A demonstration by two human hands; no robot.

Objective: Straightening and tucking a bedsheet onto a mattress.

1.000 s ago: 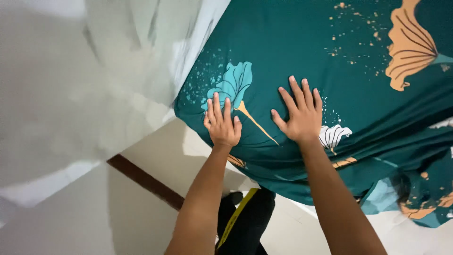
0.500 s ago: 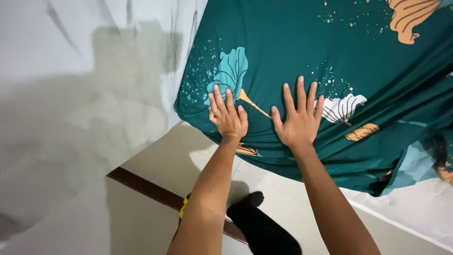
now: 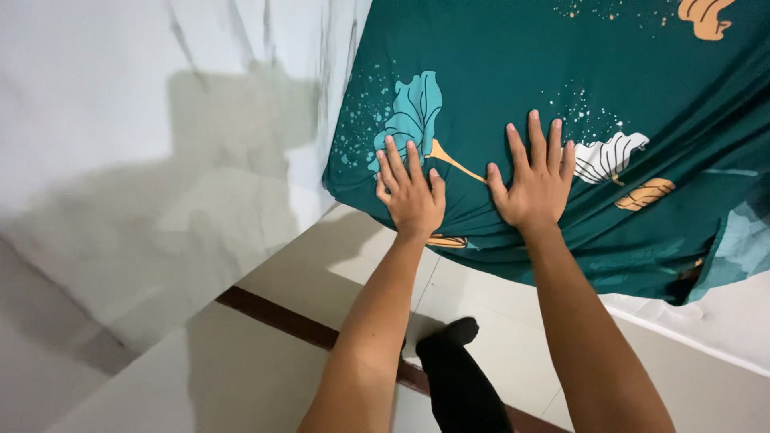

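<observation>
left hand (image 3: 413, 195): flat, fingers spread, holding nothing, pressing the sheet near the bed corner
right hand (image 3: 537, 178): flat, fingers wide, just beside the left
sheet (image 3: 513, 72): dark green leaf print, stretched over the bed by the wall (image 3: 144, 144)
tip: palms flat, even pressure, stroke toward the edge to clear creases
floor (image 3: 321, 273): pale tile

The sheet (image 3: 513, 72) is smooth teal cloth with a faint sheen, printed with matt leaves and pulled into soft creases. The floor (image 3: 321, 265) is glossy pale tile. The wall (image 3: 120, 120) looks polished, marble-like stone.
</observation>
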